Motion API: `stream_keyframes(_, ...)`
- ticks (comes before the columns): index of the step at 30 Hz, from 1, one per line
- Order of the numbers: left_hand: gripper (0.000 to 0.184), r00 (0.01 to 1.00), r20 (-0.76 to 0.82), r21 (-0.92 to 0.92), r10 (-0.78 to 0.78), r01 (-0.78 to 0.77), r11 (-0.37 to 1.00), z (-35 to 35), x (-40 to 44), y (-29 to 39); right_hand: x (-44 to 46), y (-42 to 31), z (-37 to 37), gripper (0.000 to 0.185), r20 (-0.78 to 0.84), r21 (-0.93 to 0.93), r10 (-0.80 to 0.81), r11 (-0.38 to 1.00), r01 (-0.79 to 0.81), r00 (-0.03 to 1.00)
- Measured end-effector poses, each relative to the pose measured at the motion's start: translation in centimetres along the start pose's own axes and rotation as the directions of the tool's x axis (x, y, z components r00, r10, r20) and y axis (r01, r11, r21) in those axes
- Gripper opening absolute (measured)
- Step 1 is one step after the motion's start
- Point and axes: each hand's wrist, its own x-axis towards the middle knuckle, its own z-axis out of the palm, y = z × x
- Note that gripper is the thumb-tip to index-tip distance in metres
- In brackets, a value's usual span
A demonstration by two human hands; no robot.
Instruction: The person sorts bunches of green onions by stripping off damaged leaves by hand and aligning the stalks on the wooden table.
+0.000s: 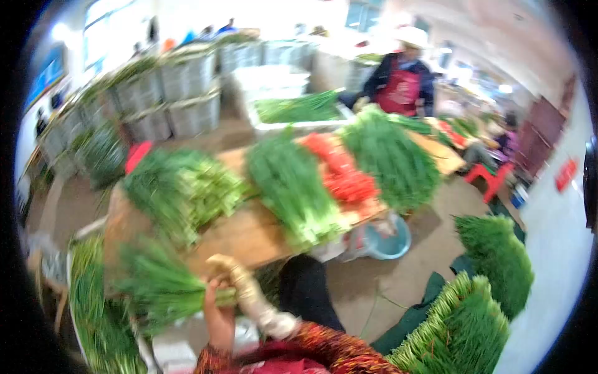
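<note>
A bunch of long, thin leafy greens (pixel 159 283) is gripped near its stalk end by my left hand (pixel 218 308), fingers wrapped round it. The leaves fan out to the left over the near corner of the wooden table. My right hand (pixel 240 280), in a pale yellowish glove, lies just over the stalk ends beside my left hand; blur hides whether its fingers touch them. On the table (pixel 233 234) rest a heap of greens (pixel 180 190), a second pile (pixel 289 187) and a third pile (pixel 392 156). Red ties or strips (pixel 346 174) lie between the last two.
A crate of greens (pixel 103 305) stands at my left. Below the table's right side is a blue bucket (pixel 386 237). Bundled greens (pixel 451 327) stand on the floor at right. Across the table are a person in a red apron (pixel 400 87) and a white crate (pixel 299 126).
</note>
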Motion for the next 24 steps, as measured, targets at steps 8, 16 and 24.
stream_keyframes(8, 0.049, 0.983, 0.047, 0.242, 0.178, -0.184, 0.952, -3.4, 2.6, -2.2, -0.7, -1.1, -0.8, 0.049, 0.109, -0.103, -0.393, 0.909, 0.404, 0.913)
stream_keyframes(16, 0.043, 0.972, 0.034, 0.392, 0.234, -0.228, 0.891, -0.1, 2.5, -0.3, -1.7, -1.8, -3.5, 0.037, 0.183, -0.467, 0.103, 0.884, -0.006, 0.978)
stream_keyframes(24, 0.054, 0.959, 0.104, 0.47, 0.264, -0.281, 0.836, -0.5, 2.7, 1.3, -3.8, -4.8, -3.9, 0.028, 0.119, -0.541, 0.058, 0.841, 0.016, 0.991)
